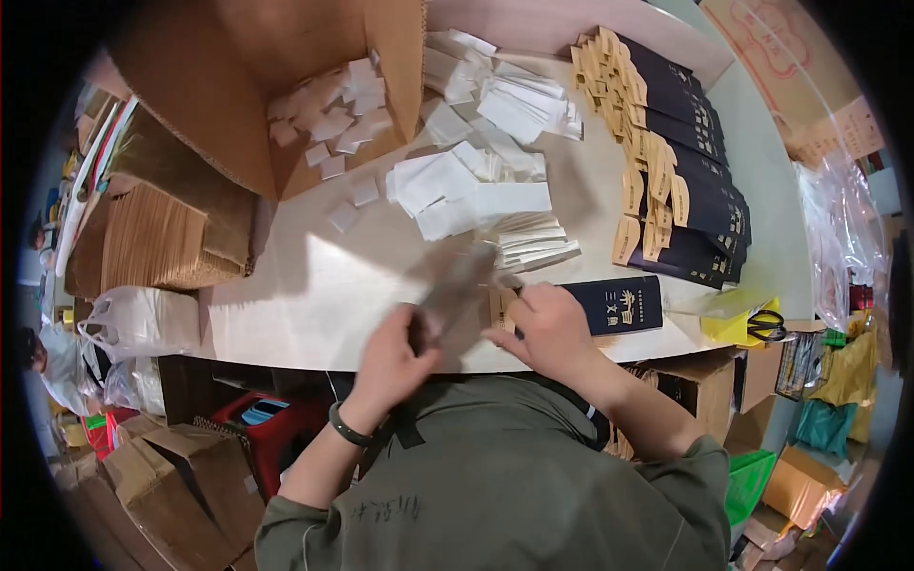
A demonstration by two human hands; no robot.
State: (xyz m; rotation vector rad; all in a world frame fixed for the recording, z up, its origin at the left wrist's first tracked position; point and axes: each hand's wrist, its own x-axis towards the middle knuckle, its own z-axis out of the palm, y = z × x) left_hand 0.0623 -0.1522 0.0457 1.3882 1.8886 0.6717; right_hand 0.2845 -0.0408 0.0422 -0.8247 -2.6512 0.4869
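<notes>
In front of me on the table, my left hand (395,354) is closed around a greyish flat piece (459,290), smeared by motion, so its kind is unclear. Beside it my right hand (550,328) is closed over the tan left end of a dark blue flat packet (624,305) with gold print. The packet lies near the table's front edge, and its left part is partly hidden under the fingers. Just beyond both hands sits a row of folded white slips (533,243), with a heap of flat white packets (447,190) behind it.
An open cardboard box (205,105) holding small white squares stands at the far left. Overlapping dark packets with tan ends (681,195) fill the right side. Black-handled scissors (766,326) lie by a yellow piece (728,324). Stacked cardboard (152,233) sits left, beside a white plastic bag (143,319).
</notes>
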